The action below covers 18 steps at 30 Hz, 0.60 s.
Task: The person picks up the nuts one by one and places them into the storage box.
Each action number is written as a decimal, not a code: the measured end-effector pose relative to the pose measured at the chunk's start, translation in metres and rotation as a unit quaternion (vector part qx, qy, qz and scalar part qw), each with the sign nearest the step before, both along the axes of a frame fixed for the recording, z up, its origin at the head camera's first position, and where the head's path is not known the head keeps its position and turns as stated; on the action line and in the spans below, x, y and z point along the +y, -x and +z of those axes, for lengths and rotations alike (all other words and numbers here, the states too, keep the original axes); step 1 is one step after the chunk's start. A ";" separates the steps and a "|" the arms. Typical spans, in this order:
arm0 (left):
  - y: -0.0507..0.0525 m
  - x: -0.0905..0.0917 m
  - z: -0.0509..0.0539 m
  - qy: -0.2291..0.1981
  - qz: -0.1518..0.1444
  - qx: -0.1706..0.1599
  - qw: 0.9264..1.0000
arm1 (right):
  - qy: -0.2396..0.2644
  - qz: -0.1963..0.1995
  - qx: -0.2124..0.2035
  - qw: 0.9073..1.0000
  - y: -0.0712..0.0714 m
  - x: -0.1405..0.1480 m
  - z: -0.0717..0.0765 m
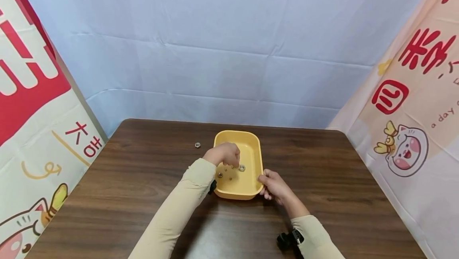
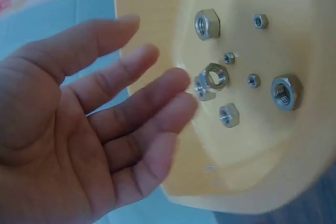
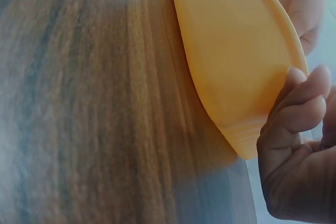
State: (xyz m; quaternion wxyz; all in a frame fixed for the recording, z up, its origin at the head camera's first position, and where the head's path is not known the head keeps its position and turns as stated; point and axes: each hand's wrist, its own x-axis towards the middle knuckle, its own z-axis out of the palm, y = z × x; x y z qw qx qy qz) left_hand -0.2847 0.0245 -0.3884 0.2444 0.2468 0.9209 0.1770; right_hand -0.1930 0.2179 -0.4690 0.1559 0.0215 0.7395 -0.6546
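Note:
Over the yellow tray my left hand hovers, its fingers loosely bent with nothing gripped between them in the left wrist view. Below and beyond its fingertips are several metal hex nuts of different sizes, among them a large nut and a small nut. One ring-like nut overlaps another near the fingertips; whether it touches the tray floor I cannot tell. My right hand pinches the tray's rim at the near right corner, thumb on top and fingers beneath.
A single nut lies on the brown wooden table, left of the tray's far end. Behind the table hangs a pale cloth backdrop, with printed cloths at the sides.

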 end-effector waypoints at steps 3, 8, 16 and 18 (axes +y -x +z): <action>-0.007 0.001 0.001 0.031 -0.032 0.035 0.998 | 0.003 -0.001 0.002 1.000 -0.001 -0.001 -0.001; -0.013 0.003 0.001 0.061 -0.039 0.080 0.994 | 0.003 -0.002 0.003 1.000 0.001 -0.001 -0.002; -0.016 0.002 -0.003 0.059 -0.048 0.085 0.993 | 0.006 0.012 0.000 1.000 -0.011 -0.006 0.026; -0.018 0.001 -0.004 0.057 -0.049 0.096 0.993 | 0.005 0.016 0.003 1.000 -0.010 -0.006 0.028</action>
